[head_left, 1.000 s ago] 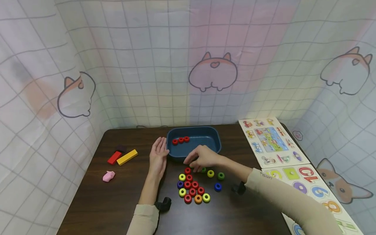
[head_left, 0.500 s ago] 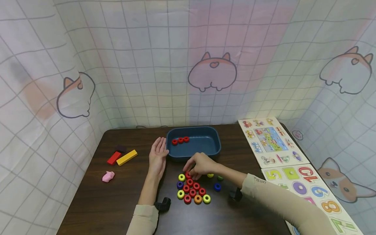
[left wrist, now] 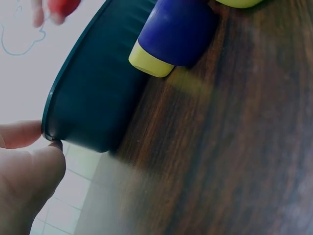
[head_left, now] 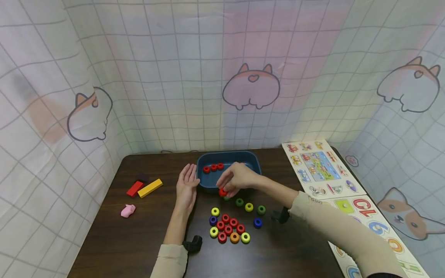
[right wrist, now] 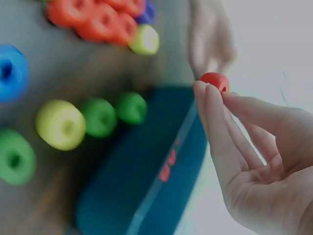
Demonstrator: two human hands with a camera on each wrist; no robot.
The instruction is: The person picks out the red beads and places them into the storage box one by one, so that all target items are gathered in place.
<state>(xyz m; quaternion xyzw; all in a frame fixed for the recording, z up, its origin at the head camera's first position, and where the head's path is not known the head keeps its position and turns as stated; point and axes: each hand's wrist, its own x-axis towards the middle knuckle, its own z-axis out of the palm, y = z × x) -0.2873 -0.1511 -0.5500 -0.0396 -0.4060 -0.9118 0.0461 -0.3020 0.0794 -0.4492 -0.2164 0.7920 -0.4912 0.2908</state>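
My right hand pinches a red ring bead between thumb and fingertips, above the near edge of the blue tray. My left hand lies palm up at the tray's left side, its fingers extended and its thumb touching the tray. In the left wrist view, thumb and finger meet the tray's rim at one corner. Inside the tray, at the left, stand three red ring beads in a row. In front of it, several red ring beads cluster with yellow, blue and orange ones.
Loose beads lie right of the cluster: green, yellow and blue. At left lie a yellow block, a red block, a dark block and a pink pig figure. Puzzle boards cover the right side.
My right hand moved down to the cluster, took the front red bead, and raised it toward the tray. A few cluster beads shifted slightly. The left hand stayed at the tray.
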